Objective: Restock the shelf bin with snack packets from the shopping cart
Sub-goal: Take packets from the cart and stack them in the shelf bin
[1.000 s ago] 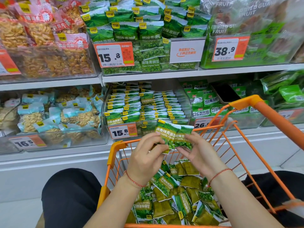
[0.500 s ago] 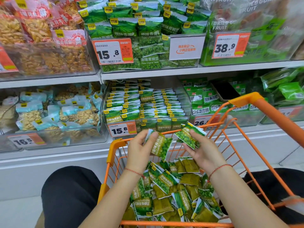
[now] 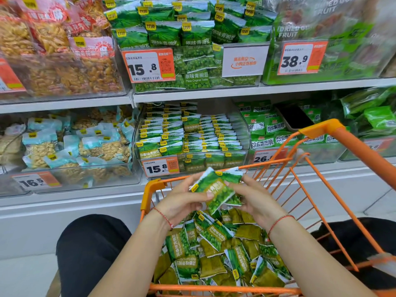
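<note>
Green packets (image 3: 216,189): small stack held between both hands, above the cart, in front of the shelf bin
left hand (image 3: 182,202): thumb and fingers pinch the stack's left edge
right hand (image 3: 255,200): fingers curled round the stack's right side
cart (image 3: 334,133): orange wire frame, more green pea packets (image 3: 214,251) piled loose inside, under the hands
shelf bin (image 3: 244,133): clear, middle shelf, rows of matching packets standing on edge, price tag (image 3: 161,167) reads 15.8
wrists: red string bracelet on each
</note>
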A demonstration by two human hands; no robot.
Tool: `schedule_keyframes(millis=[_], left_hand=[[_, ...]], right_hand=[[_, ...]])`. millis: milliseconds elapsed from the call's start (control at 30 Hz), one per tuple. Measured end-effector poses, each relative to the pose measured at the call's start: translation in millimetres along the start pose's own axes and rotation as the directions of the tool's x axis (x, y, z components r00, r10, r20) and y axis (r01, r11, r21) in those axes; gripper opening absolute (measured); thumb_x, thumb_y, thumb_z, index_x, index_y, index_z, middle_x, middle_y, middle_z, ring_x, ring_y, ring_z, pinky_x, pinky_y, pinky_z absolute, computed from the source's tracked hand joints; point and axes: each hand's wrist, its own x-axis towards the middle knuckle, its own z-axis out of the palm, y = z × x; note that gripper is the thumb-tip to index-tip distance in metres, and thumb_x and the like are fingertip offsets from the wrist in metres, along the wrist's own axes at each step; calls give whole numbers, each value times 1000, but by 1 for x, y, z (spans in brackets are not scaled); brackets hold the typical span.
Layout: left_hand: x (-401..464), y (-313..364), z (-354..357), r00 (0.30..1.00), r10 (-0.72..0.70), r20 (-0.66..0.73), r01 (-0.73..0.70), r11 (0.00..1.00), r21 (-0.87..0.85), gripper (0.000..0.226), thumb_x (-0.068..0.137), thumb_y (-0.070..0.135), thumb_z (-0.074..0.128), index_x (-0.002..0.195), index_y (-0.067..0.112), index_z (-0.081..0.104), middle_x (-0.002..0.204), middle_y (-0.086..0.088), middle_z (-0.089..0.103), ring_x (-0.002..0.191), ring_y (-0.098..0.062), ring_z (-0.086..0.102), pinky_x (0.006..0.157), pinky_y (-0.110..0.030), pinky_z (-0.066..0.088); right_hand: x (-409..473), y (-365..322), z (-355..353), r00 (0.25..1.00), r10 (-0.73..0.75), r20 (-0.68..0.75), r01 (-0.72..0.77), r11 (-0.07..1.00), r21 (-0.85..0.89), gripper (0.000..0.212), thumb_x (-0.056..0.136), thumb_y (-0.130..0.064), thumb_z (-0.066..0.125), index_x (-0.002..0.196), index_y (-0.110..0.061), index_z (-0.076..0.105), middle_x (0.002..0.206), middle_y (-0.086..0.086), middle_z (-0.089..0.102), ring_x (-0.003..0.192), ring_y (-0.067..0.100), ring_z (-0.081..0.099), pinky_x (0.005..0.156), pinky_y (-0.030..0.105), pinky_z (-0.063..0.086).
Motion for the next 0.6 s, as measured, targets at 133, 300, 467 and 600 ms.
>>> schedule_keyframes(millis=[133,300,467,600], left_hand=[[4,-3,1,987,1,-161,4,1000,28,48,68,5,79,110,4,54,92,-9,63,68,-10,57,48,-17,33],[2,-2,-3,977,67,-204,-79,995,-54,64,73,25,74,128,0,53,117,-9,62,106,-20,58,85,-31,45],[0,-6,1,988,52,-146,-51,999,11,62,76,32,74,131,9,55,127,-12,61,113,-26,57,93,-48,46],[1,-10,7,997,-6,-83,4,1000,-30,38,81,28,60,113,8,64,103,-10,69,91,-23,66,88,-43,53]], right_hand=[[-3,-3,2,996,19,83,-27,995,100,44,85,-20,68,125,-10,52,121,8,61,98,24,65,81,39,57],[-3,-1,4,991,-33,126,16,991,131,65,87,-18,66,144,-12,33,143,7,45,122,31,52,94,42,50],[-8,2,5,987,-135,90,135,991,9,18,90,-9,61,103,-21,59,82,-8,70,72,3,67,61,21,52],[-9,2,8,987,-153,49,152,988,20,21,91,-6,58,96,-25,50,91,-4,63,78,6,59,64,24,45]])
